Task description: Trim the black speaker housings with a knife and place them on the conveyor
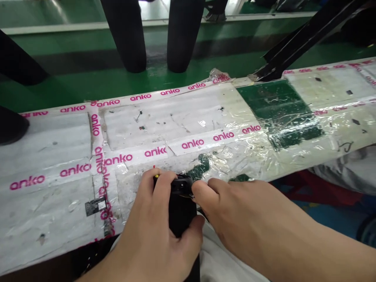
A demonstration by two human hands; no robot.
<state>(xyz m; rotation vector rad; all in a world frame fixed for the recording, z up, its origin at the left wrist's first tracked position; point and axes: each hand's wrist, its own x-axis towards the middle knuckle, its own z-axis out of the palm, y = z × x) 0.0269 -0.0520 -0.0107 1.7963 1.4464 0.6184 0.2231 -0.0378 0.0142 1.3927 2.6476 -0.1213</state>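
Observation:
A black, flat-sided casing (181,213) stands near the front edge of the bench, its lower part running down toward my lap. My left hand (154,225) is wrapped around it, thumb on the near side and fingers over the far top edge. At the casing's upper end sits a glossy black piece (180,186) with small holes. Tiny yellow and red bits show by my left fingertips. My right hand (235,205) is closed at the right corner of that upper end. Its fingertips are hidden, so whatever they pinch cannot be made out.
The white bench board (164,125) is covered in clear film and pink-lettered "anko" tape. A small black-and-silver piece (95,206) lies on the left. Beyond are a green surface (158,84), dark upright shapes (185,35) and a slanted black bar (302,43).

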